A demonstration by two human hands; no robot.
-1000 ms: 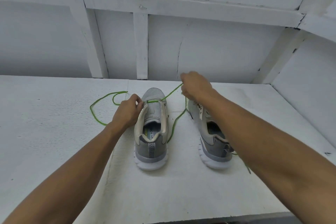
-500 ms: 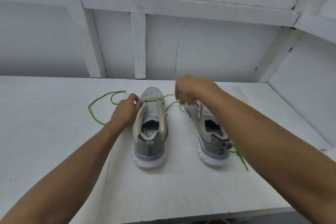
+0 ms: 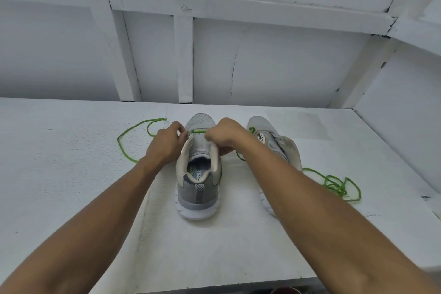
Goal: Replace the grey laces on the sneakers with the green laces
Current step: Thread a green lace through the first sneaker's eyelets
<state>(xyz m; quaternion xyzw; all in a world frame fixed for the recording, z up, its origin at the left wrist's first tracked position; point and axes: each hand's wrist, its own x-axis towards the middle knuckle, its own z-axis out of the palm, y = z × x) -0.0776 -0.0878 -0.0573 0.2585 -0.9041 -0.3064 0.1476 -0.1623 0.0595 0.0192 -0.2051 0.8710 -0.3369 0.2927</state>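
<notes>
A white, rough-textured counter point(image 3: 71, 174) spans the scene. At its far edge rises a white wall point(image 3: 274, 67) framed with painted battens; a thin crack point(image 3: 232, 74) runs down one panel. A reddish object point(image 3: 286, 291) peeks below the near edge.

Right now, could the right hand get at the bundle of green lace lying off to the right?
Probably yes. The bundle of green lace lies in the open on the table beside the right forearm, nothing over it. But the right hand is busy at the sneaker.
</notes>
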